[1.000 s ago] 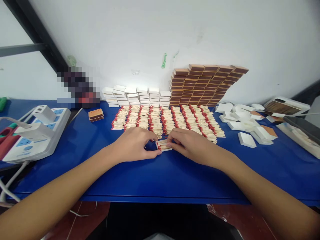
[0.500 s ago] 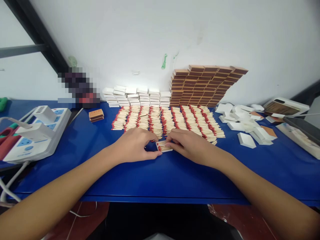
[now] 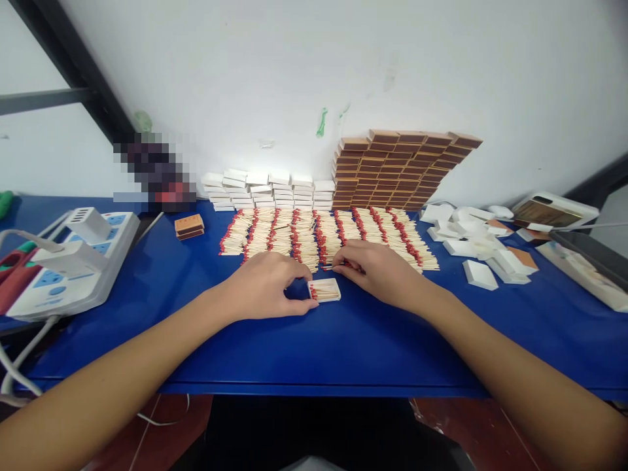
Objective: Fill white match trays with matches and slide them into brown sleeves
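My left hand (image 3: 272,286) grips the left end of a small white matchbox tray (image 3: 335,282) between thumb and fingers. Inside that tray lie several red-tipped matches (image 3: 324,290), heads to the left. Just behind it, my right hand (image 3: 373,269) is at the front edge of the long rows of loose matches (image 3: 272,232), its fingertips pinched together at the match ends. Match heads show under its fingers; the exact contents of the pinch are partly hidden.
White trays (image 3: 275,190) stand stacked along the wall, beside a tall stack of brown matchboxes (image 3: 397,170). Loose white trays (image 3: 481,242) are heaped at right. One orange matchbox (image 3: 189,226) and a power strip (image 3: 105,275) are on the left of the blue table (image 3: 314,360).
My right hand has lifted off the tray and moved back and right to the match rows, uncovering the matches in the tray. My left hand stays on the tray's end.
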`<state>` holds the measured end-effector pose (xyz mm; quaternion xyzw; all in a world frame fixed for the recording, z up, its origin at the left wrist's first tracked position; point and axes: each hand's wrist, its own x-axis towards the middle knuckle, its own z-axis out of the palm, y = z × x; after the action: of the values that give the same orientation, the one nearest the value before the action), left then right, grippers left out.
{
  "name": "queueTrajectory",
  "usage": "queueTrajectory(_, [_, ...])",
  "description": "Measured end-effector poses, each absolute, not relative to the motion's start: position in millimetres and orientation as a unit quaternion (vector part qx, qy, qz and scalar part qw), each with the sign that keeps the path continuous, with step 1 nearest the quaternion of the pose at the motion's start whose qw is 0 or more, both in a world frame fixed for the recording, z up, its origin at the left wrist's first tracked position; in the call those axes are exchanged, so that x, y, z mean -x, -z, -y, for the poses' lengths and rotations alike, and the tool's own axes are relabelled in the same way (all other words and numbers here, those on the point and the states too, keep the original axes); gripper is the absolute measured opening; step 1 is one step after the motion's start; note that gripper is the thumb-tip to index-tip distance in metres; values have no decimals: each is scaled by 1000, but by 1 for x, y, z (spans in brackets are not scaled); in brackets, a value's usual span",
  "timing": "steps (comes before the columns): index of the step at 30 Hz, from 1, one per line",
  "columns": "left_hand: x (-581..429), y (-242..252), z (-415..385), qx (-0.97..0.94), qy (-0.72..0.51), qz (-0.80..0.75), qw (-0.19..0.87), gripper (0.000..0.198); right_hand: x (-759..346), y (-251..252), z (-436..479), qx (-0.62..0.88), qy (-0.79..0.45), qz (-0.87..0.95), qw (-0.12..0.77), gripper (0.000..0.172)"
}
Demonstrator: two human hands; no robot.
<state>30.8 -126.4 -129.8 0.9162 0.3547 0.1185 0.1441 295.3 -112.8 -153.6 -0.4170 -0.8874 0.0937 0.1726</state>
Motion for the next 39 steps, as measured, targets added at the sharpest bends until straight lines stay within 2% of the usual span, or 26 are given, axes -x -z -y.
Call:
queueTrajectory(11, [-31, 131, 127, -909, -122, -377, 130, 31, -295, 146, 119, 434, -116, 879, 162, 13])
queueTrajectory(23, [-31, 131, 127, -909, -127, -378, 123, 28, -276, 146, 143, 374, -94, 911, 143, 11])
queueTrajectory(29, [-31, 131, 127, -915, -124, -361, 130, 29, -288, 144, 130, 422, -73, 886, 179, 14])
queueTrajectory(33, [-31, 131, 127, -915, -116, -363, 133, 31, -296, 151, 118, 443, -60, 879, 167, 11])
queueTrajectory(39, [-31, 131, 127, -916, -115, -360, 132, 32, -294, 158, 112, 449, -57, 879, 150, 17])
